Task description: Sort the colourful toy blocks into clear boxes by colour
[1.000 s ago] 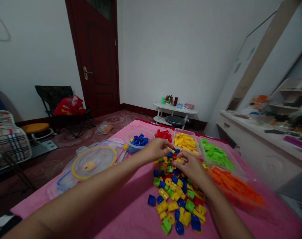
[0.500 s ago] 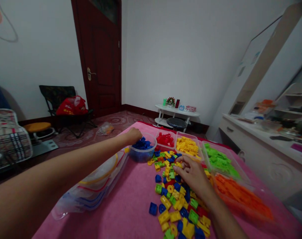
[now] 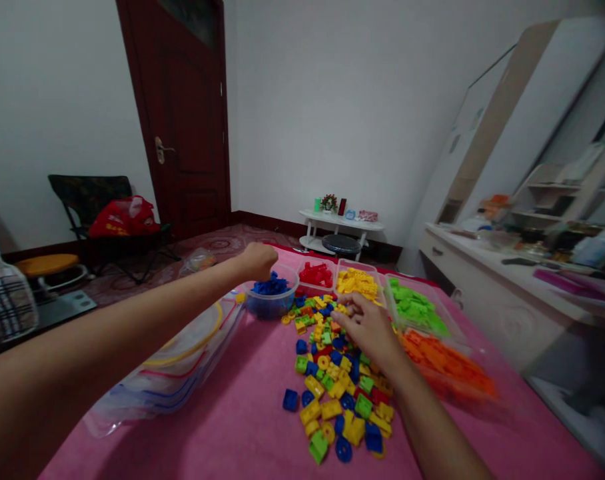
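My left hand is above the round clear tub of blue bricks. Its fingers are curled closed and turned away, so whatever they may hold is hidden. My right hand hovers low over the far part of a mixed pile of toy building bricks in yellow, blue, green and red. Its thumb and fingers are bent but apart, with nothing visibly gripped. Just beyond it stands a clear box of yellow bricks, beside a box of red bricks.
Boxes of green bricks and orange bricks line the right side of the pink-covered table. Stacked clear lids with coloured rims lie at left, beneath my left forearm. A white dresser stands beyond the table's right edge.
The whole view has shifted as my head turned a little to the right. My left hand has risen slightly over the blue bricks. My right hand stays over the pile.
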`<state>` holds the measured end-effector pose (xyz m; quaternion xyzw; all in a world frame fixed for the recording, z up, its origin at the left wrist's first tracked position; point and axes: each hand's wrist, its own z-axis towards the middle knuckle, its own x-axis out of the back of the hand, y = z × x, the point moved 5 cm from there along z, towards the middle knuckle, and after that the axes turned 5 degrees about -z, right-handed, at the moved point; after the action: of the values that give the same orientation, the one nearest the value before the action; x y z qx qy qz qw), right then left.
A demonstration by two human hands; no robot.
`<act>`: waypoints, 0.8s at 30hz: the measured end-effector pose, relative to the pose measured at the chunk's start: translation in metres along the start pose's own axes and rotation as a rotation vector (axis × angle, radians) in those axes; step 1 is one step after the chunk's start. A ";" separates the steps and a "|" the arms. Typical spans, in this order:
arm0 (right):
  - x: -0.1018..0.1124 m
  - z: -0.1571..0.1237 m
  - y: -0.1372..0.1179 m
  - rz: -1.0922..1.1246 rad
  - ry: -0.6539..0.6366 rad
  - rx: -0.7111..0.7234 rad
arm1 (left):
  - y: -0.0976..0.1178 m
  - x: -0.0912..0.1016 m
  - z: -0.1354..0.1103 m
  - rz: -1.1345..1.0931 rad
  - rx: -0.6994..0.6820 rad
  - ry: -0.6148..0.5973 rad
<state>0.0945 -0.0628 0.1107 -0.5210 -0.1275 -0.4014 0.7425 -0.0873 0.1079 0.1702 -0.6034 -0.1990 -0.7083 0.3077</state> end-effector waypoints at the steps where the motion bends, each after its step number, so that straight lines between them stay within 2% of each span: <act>1: 0.002 0.000 -0.002 0.033 0.021 -0.008 | 0.009 0.009 -0.001 -0.120 0.033 0.059; 2: 0.004 0.001 -0.004 0.077 0.035 -0.022 | 0.020 0.014 -0.002 -0.279 0.039 0.092; 4: 0.007 0.001 -0.008 0.178 0.035 -0.055 | 0.052 0.012 -0.004 -0.707 0.002 0.047; 7: 0.013 0.000 -0.014 0.273 -0.007 -0.090 | 0.097 -0.009 -0.008 -1.282 0.033 -0.015; 10: 0.017 -0.001 -0.015 0.271 -0.020 -0.102 | 0.123 -0.037 -0.009 -1.617 0.150 0.005; 12: 0.017 0.000 -0.010 0.244 -0.010 -0.100 | 0.132 -0.052 -0.009 -1.745 0.177 0.015; 15: 0.014 0.002 0.001 0.155 0.004 -0.094 | 0.136 -0.064 -0.008 -1.725 0.104 0.061; 17: 0.011 0.003 0.007 0.049 0.023 -0.089 | 0.130 -0.070 -0.007 -1.619 0.043 0.160; 19: 0.008 0.003 0.010 -0.082 0.028 -0.068 | 0.118 -0.082 -0.008 -1.481 0.053 0.292; 21: 0.003 0.000 0.011 -0.193 -0.022 -0.053 | 0.104 -0.097 -0.009 -1.353 0.118 0.401; 24: -0.007 -0.001 0.018 -0.277 -0.180 -0.109 | 0.092 -0.119 -0.011 -1.241 0.150 0.464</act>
<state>0.1033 -0.0583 0.0938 -0.5718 -0.2418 -0.4580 0.6362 -0.0231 0.0569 0.0436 -0.1857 -0.4866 -0.8498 -0.0812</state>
